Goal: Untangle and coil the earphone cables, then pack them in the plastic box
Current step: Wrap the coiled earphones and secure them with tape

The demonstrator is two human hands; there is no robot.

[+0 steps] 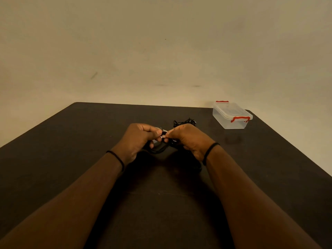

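— While both hands meet over the middle of the table (89,141), what exactly do they hold?

— The left hand (138,139) has its fingers curled, thumb and forefinger pinching a black cable (159,150) near a small pale bit at its end. The right hand (186,139) is curled too, its fingertips pinching the same cable just beside the left thumb. A loop of that cable hangs below, between the two hands.

— Is there more cable?

— Yes, a tangled black heap (185,121) lies on the table just behind the right hand, partly hidden by it. Whether it joins the held cable I cannot tell.

— And the box?

— The clear plastic box (231,115) stands at the far right corner of the table, well apart from the hands. Its lid is on, with a red clip at each end.

— Anything on the arms?

— A thin black band (210,151) circles each wrist. Behind the table is a plain beige wall (161,51).
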